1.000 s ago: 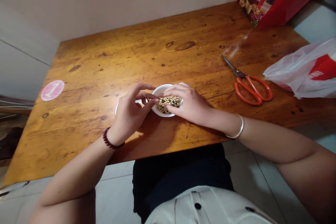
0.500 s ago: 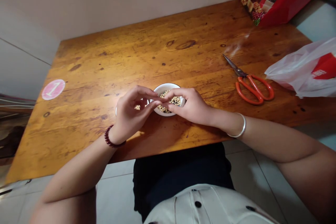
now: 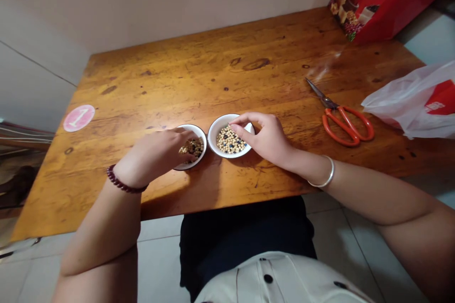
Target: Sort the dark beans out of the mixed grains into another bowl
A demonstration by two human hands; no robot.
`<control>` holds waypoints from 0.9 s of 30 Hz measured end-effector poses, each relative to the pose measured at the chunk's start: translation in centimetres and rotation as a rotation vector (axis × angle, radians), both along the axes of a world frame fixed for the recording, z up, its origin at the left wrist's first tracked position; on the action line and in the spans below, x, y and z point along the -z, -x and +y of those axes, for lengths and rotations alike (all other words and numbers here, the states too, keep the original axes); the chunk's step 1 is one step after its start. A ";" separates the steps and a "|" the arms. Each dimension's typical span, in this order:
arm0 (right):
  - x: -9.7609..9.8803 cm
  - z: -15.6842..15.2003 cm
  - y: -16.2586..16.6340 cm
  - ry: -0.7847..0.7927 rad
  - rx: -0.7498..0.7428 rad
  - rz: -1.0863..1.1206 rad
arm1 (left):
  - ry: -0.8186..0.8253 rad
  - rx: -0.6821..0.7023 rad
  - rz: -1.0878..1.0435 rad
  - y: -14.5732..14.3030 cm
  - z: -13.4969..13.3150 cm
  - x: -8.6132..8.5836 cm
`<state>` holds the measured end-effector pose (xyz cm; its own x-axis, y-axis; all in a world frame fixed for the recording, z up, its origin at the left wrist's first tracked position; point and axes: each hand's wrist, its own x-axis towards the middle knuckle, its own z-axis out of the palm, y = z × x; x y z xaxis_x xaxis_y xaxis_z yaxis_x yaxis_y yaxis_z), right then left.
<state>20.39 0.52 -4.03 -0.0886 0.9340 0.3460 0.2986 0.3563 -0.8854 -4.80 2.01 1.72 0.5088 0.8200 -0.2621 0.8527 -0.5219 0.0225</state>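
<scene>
Two small white bowls with dark rims stand side by side on the table. My left hand reaches into the left bowl, thumb and fingers apart among golden and dark bead-like pieces. Its fingertips are partly hidden. Over the far right part of the right bowl, my right hand holds thumb and index fingertips together in a pinch. Whatever sits between those tips is too small to make out. Small round pale-yellow pieces mixed with dark blue ones lie in the right bowl.
Orange-handled scissors lie to the right on the wooden table. Beyond them are a white plastic bag and, at the back right corner, a red printed bag. A round pink sticker marked 1 is at the left.
My hands have parted from where their fingertips met above the bowls. The left hand has moved left and down into the left bowl; the right stays over the right bowl, slightly further right.
</scene>
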 end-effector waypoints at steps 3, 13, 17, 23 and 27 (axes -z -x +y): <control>0.2 0.1 0.0 -0.020 0.022 0.002 | 0.009 0.085 0.087 -0.8 0.0 0.0; 0.4 0.4 -0.1 -0.025 0.047 -0.007 | -0.133 0.394 0.484 -1.3 -0.1 -0.2; 0.4 0.2 0.0 -0.042 0.039 -0.008 | -0.056 0.206 0.273 -0.7 0.2 -0.3; 0.3 -0.2 0.0 -0.086 -0.012 -0.081 | -0.056 0.124 0.129 0.4 0.5 -0.4; 0.4 -0.1 0.0 -0.098 -0.021 -0.112 | -0.035 0.092 0.072 0.2 0.5 -0.6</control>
